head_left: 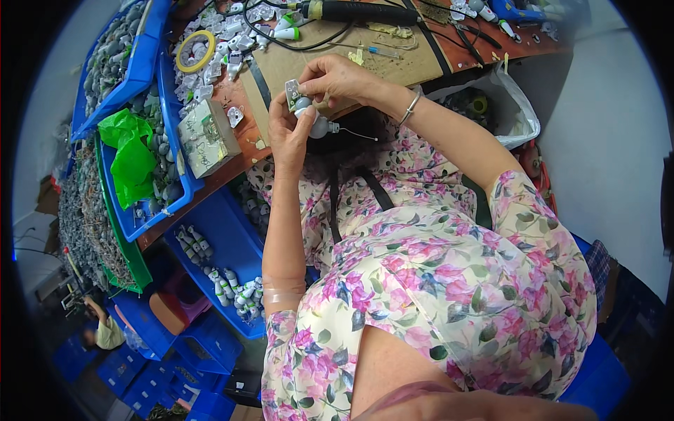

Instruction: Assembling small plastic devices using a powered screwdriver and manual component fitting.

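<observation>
Close together above the front edge of the workbench, my two hands work on one small grey-and-white assembly. My left hand (288,144) is closed around a grey-and-white piece with rounded, bulb-like parts (320,128), from which a thin pale wire sticks out to the right. A small clear-and-white plastic part (292,90) rises at its upper end. My right hand (340,76) pinches at this plastic part from the right, thumb and forefinger together. How the parts join is hidden by my fingers.
A tan board (365,59) covers the bench top. Clear plastic pieces and a yellow tape roll (195,51) lie left of it, pliers (477,45) right. Blue bins (175,203) of grey parts stand left, a white-lined bin (523,119) right. A person (109,333) is far left.
</observation>
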`<state>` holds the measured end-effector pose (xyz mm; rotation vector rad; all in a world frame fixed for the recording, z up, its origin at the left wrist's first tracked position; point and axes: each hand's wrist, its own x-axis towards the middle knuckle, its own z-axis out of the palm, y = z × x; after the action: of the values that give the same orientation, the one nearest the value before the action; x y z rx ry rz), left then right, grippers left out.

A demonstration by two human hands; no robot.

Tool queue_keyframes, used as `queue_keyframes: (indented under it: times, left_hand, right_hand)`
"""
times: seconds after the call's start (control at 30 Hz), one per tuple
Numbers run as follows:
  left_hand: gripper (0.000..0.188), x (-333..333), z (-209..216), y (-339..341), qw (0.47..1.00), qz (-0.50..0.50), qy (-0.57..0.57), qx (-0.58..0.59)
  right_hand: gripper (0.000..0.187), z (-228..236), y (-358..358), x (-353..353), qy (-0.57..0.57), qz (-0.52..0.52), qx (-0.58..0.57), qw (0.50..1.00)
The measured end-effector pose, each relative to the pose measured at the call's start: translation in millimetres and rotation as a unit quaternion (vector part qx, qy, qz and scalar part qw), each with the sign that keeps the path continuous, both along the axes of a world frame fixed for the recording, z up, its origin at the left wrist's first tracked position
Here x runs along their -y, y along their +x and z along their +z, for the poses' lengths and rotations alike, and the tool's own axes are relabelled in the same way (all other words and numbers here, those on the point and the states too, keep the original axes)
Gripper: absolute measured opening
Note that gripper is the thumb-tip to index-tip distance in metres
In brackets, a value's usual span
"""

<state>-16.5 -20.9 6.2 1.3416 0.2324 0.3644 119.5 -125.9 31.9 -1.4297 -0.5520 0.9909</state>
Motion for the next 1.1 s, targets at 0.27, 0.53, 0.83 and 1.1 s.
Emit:
queue_keyframes:
  times: [0.27, 0.53, 0.83, 1.1]
  left_hand:
    - [0.04, 1, 0, 0, 1.0, 0.003, 0.015, -0.003]
    - [0.039, 0, 4, -2, 1.0, -0.013, 0.01, -0.018]
    - [0.037, -4, -2, -1, 1.0, -0.011, 0.02, -0.015]
    - [0.037, -13, -3, -2, 0.996, 0.02, -0.073, -0.039]
  right_hand:
    - [0.017, 7, -3, -2, -0.071, 0.005, -0.033, 0.997]
    - [0.015, 3, 10, 1, -0.046, 0.076, -0.058, 0.994]
    - [0.018, -1, 13, -6, -0.071, 0.079, -0.085, 0.991]
    - [0.016, -14, 45, 45, -0.086, -0.09, 0.646, 0.753]
